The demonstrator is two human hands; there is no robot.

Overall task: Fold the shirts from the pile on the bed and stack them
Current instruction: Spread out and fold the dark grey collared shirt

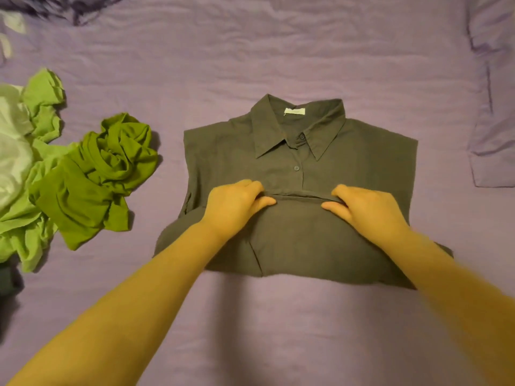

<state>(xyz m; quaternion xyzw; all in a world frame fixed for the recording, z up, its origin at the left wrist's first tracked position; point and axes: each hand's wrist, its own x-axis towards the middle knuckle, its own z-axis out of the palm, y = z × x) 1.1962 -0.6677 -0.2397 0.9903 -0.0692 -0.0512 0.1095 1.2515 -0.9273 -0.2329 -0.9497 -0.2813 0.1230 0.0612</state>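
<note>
A dark olive collared button shirt (348, 157) lies face up in the middle of the bed, collar away from me, sleeves tucked under. Its lower part is folded up over the chest. My left hand (237, 204) pinches the folded hem at its left end, thumb under and fingers over. At the right end of that same hem, my right hand (365, 210) pinches it likewise. A pile of unfolded shirts (92, 176) sits at the left: a dark green one on top, light green (41, 107) and white ones (11, 151) beneath.
The bed is covered by a wrinkled lilac sheet (278, 57). A lilac pillow (493, 93) lies at the right edge. Dark purple fabric (69, 6) shows at the top left corner, and something dark (7, 280) at the left edge.
</note>
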